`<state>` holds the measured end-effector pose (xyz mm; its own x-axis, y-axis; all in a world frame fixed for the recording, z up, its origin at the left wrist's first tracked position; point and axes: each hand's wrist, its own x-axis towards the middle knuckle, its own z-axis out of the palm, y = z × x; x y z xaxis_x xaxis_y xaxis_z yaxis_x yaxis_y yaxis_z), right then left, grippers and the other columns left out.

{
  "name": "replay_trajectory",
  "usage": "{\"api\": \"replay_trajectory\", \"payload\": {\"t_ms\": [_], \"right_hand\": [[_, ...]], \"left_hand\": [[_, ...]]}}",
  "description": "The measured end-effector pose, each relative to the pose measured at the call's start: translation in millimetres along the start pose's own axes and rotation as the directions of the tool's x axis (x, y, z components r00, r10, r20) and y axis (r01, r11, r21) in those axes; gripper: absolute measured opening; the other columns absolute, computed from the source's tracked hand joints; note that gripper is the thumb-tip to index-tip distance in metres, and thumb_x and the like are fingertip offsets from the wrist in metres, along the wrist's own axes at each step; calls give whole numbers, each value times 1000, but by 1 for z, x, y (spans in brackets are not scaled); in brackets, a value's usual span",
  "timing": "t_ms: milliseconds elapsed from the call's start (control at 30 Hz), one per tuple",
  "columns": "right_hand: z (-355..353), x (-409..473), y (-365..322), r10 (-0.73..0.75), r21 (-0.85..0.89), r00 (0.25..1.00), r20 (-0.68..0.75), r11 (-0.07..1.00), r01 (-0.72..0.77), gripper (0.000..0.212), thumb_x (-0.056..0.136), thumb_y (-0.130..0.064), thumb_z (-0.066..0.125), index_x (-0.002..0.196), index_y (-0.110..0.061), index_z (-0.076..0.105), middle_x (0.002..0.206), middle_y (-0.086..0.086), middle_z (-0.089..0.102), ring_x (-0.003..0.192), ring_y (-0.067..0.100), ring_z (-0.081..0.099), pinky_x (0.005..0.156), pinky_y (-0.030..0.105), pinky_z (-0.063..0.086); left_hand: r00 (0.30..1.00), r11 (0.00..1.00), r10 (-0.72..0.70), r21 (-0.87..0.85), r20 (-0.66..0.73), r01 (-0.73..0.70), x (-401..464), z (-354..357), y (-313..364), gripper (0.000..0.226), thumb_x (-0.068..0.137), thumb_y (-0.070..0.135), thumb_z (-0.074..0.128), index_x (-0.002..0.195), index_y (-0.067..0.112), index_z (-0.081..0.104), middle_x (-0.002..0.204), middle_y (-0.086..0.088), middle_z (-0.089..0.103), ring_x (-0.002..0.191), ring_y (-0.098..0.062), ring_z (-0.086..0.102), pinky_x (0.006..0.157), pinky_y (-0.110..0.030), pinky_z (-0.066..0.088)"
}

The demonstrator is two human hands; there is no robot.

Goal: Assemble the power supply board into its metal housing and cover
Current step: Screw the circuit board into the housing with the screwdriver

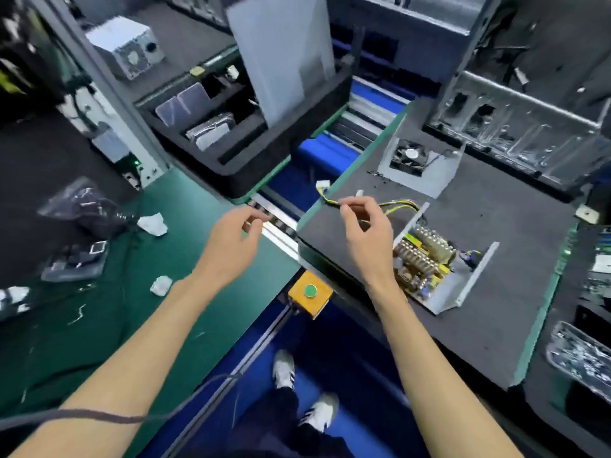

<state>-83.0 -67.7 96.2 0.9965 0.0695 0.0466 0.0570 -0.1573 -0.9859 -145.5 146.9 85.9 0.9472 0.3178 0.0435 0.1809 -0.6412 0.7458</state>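
Right hand [362, 231] raised over the near edge of a dark grey mat [489, 312], thumb and forefinger pinching a yellow-and-black wire bundle [395, 205] partway along its run; remaining fingers loosely curled beneath. From the pinch, one end of the bundle leading left to a white connector [322, 186] hanging past the mat's edge, the other curving right and down into the power supply board [425, 259]. Board seated inside an open grey metal housing [468, 285], just right of and below that hand, resting flat on the mat. Beyond the hand, farther back on the same mat, a bent metal cover [426, 173] with a black fan [409, 156] mounted in it. Left hand [231, 239] hovering over the green bench top [185, 219] beside a metal rail, fingers lightly curled with thumb near fingertips; whether anything is held there, too blurred to tell. Below and between both hands, a yellow box with a green button [310, 290]. Left of the left hand, crumpled white scraps [152, 224] and plastic bags on the green surface. Blue floor and two white shoes visible underneath.
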Motion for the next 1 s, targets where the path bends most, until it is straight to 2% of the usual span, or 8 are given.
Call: {"api": "replay_trajectory", "payload": {"t_ms": [67, 200, 300, 433, 567, 633, 767, 1000], "right_hand": [[35, -11, 1, 2, 8, 995, 98, 1000, -3, 11, 99, -13, 62, 100, -21, 70, 93, -12, 71, 83, -1, 62, 74, 9, 45], [106, -34, 9, 3, -31, 962, 272, 1000, 6, 9, 97, -10, 65, 100, -17, 70, 89, -8, 70, 77, 1, 60, 69, 14, 46], [155, -54, 21, 16, -108, 909, 416, 994, 32, 10, 96, -10, 65, 104, -14, 71, 85, -5, 68, 73, 3, 58, 66, 17, 45], [213, -82, 45, 58, -222, 834, 549, 972, 79, 12, 95, -8, 66, 103, -15, 71, 76, -7, 64, 65, 2, 56, 63, 10, 41], [254, -103, 76, 150, -381, 774, 615, 916, 125, 22, 95, -3, 59, 112, -13, 69, 90, 0, 64, 65, 1, 55, 69, 22, 43], [265, -109, 91, 187, -452, 748, 637, 877, 166, 37, 91, 4, 54, 121, -14, 68, 103, 5, 56, 75, 13, 54, 77, 26, 43], [274, -111, 114, 218, -551, 692, 688, 778, 303, 56, 87, 8, 49, 134, -20, 64, 118, 8, 45, 94, 24, 54, 77, 23, 37], [282, -101, 129, 204, -603, 728, 654, 721, 340, 32, 91, -4, 61, 116, -21, 70, 117, 7, 42, 100, 26, 52, 78, 35, 49]], "left_hand": [[993, 995, -102, 6, -52, 103, -18, -24, -26, 22, 101, 14, 50, 101, 25, 68, 98, 11, 65, 75, 3, 53, 70, -20, 37], [954, 963, -266, -3, -137, 268, -53, -66, -76, 24, 101, 11, 48, 103, 23, 69, 101, 6, 69, 77, 1, 56, 65, -6, 36], [909, 924, -382, -45, -170, 380, -82, -93, -113, 25, 100, 11, 47, 103, 23, 68, 101, 5, 70, 79, 4, 56, 66, -12, 37], [860, 880, -474, -87, -187, 466, -111, -111, -158, 24, 99, 10, 49, 98, 23, 69, 95, 2, 70, 86, -13, 61, 64, -6, 37], [826, 835, -548, -137, -131, 532, -127, -109, -195, 20, 99, 13, 51, 98, 23, 68, 92, -7, 71, 85, -25, 63, 64, -12, 42], [825, 827, -557, -151, -91, 542, -131, -104, -209, 19, 99, 13, 51, 99, 24, 67, 92, -6, 71, 84, -23, 64, 68, -16, 45], [835, 827, -549, -166, -33, 537, -131, -93, -224, 20, 99, 14, 52, 98, 28, 66, 90, 3, 69, 78, -10, 62, 69, -23, 47], [847, 839, -531, -127, 24, 529, -116, -85, -239, 21, 97, 14, 51, 101, 30, 65, 91, 12, 67, 79, -1, 60, 73, -26, 51]]}}
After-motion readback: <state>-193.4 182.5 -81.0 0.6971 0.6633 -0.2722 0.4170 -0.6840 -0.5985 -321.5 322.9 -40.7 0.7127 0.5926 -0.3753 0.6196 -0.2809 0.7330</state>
